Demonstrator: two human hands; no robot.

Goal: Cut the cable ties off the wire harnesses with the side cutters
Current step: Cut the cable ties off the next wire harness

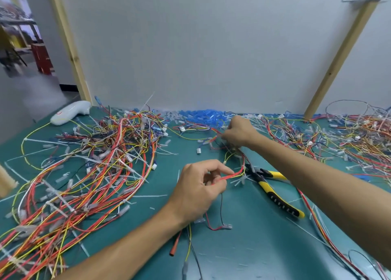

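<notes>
My left hand (201, 189) pinches a thin harness (234, 175) of red and yellow wires near the middle of the green mat. A white cable tie (241, 180) sticks out of that harness just right of my fingers. Farther back, my right hand (239, 131) grips the other stretch of the same wires close to the wall. The yellow and black side cutters (273, 192) lie on the mat between my forearms, with neither hand on them.
A big tangle of wires (91, 169) covers the mat's left side, and another heap (349, 135) lies at the right. Blue connectors (203, 114) line the white wall. A white handheld device (69, 112) lies at the back left. Cut tie scraps litter the mat (243, 252).
</notes>
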